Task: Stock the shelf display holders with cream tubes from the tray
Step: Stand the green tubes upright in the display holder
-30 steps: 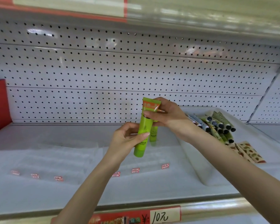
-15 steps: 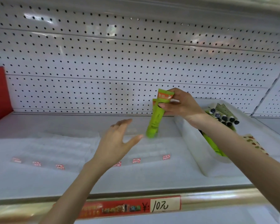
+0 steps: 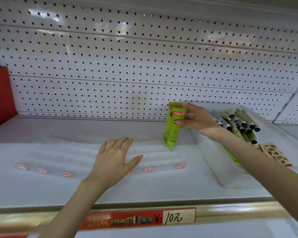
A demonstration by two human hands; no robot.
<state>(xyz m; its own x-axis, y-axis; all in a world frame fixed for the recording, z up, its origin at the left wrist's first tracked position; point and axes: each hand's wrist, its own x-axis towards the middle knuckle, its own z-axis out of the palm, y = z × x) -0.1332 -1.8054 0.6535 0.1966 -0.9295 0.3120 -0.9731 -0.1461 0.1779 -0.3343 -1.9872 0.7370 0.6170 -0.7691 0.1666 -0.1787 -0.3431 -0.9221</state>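
tubes (image 3: 172, 129) upright in holder (image 3: 155, 157) | tray (image 3: 212, 158) — just right of holder

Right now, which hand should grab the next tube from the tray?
Probably the right hand: it's beside the tray, once it lets go of the green tube. The left hand hovers open, farther away.

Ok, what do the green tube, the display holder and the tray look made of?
The green tube: likely soft plastic, satin finish, flat crimped orange end. The display holder: clear rigid plastic, perhaps acrylic; the shelf shows through it. The tray: probably matt white plastic, with thick smooth walls.
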